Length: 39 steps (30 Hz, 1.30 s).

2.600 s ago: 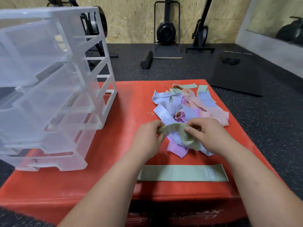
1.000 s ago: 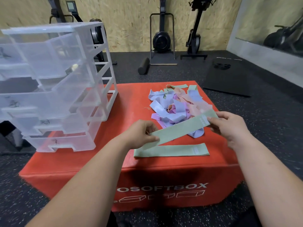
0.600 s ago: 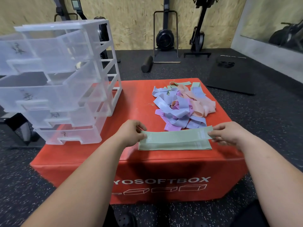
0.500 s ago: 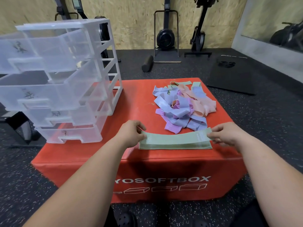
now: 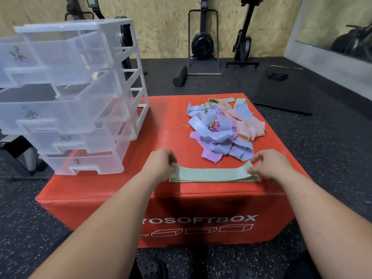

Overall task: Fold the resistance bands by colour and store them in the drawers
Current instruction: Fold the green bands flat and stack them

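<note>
The green band [image 5: 211, 174] lies long and flat at the near edge of the red box [image 5: 171, 121]. The left hand [image 5: 159, 164] pinches one end, and the right hand [image 5: 269, 165] pinches the other. The mixed pile [image 5: 223, 129] sits at 1 o'clock. The drawers [image 5: 66, 97] at 10 o'clock are partly cut off, and their scribbles are too hard to read.

White "YOSOFTBOX" on the front wall of the red soft box [image 5: 201, 206], below the fingers; first letter half hidden by the forearm. Green band [image 5: 211, 174]: small white print just right of the left fingers [image 5: 172, 165] and under the right fingers [image 5: 254, 169], unreadable. Purple band [image 5: 209, 155] beyond the fingers: "10"-like print. Clear drawers [image 5: 30, 115], far left of the fingers: black handwritten marks, illegible.
</note>
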Each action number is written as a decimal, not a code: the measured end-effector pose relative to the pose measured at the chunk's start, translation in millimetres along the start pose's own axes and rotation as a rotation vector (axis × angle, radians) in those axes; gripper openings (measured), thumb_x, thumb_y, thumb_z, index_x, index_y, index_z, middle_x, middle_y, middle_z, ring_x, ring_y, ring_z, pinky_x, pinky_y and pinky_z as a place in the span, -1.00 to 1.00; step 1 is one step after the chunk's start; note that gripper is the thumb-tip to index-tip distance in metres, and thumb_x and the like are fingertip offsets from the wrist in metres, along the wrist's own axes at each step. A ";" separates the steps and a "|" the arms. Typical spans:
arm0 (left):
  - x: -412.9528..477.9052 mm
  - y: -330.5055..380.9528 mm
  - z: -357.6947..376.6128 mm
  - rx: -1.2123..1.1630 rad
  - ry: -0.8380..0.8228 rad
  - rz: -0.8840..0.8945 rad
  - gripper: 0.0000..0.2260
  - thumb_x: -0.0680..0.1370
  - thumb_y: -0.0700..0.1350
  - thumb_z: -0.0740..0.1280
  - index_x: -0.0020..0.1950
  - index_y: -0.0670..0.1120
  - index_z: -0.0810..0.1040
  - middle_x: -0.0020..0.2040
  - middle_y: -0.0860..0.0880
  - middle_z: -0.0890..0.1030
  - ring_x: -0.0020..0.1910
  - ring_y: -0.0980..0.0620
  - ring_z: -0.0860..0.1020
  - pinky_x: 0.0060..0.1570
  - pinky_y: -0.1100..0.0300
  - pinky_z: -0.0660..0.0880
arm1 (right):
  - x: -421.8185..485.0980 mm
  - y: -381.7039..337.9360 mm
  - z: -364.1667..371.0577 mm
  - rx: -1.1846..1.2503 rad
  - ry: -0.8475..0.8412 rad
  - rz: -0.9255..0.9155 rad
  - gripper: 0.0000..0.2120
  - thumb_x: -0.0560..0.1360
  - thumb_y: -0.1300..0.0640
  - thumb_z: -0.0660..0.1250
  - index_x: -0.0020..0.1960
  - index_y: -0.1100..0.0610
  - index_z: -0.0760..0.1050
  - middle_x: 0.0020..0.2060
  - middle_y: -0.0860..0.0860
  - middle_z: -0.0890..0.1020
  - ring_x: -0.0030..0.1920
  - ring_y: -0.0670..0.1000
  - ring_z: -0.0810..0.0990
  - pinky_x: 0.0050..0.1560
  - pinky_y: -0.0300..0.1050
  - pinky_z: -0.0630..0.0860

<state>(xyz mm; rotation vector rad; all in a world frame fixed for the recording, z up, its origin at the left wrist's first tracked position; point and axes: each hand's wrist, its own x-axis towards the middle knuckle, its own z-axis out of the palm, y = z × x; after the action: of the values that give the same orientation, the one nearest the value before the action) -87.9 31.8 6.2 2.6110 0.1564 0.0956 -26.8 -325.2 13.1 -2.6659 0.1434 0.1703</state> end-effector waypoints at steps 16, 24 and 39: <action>3.3 -13.9 -15.4 0.151 -0.258 0.156 -0.46 0.43 0.00 0.62 0.37 0.07 0.57 0.20 0.13 0.64 0.04 0.06 0.62 0.01 0.14 0.55 | 0.1 9.0 -12.3 -0.155 -0.237 -0.269 -0.35 0.23 0.01 0.72 0.26 -0.17 0.58 0.10 -0.20 0.65 0.09 -0.06 0.63 0.17 -0.11 0.53; -1.7 -8.4 -11.4 0.210 -0.208 0.239 -0.47 0.40 0.01 0.62 0.34 0.10 0.60 0.17 0.11 0.66 0.03 0.04 0.62 0.09 0.02 0.60 | -1.5 10.3 -9.8 -0.253 -0.193 -0.307 -0.42 0.27 0.10 0.68 0.22 -0.21 0.63 0.07 -0.18 0.69 0.10 -0.05 0.65 0.20 -0.06 0.58; 4.1 -10.7 -9.5 0.295 -0.257 0.265 -0.35 0.34 0.19 0.62 0.40 0.15 0.55 0.21 0.11 0.58 0.14 0.04 0.55 0.15 -0.01 0.57 | 3.7 11.8 -9.8 -0.286 -0.220 -0.325 -0.39 0.23 0.00 0.70 0.23 -0.23 0.61 0.08 -0.15 0.64 0.15 -0.01 0.63 0.22 0.00 0.58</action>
<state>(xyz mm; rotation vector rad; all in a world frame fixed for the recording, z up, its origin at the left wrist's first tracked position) -85.7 46.2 9.1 2.8931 -0.2883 -0.1833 -23.7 -340.3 16.0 -2.8789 -0.4116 0.4017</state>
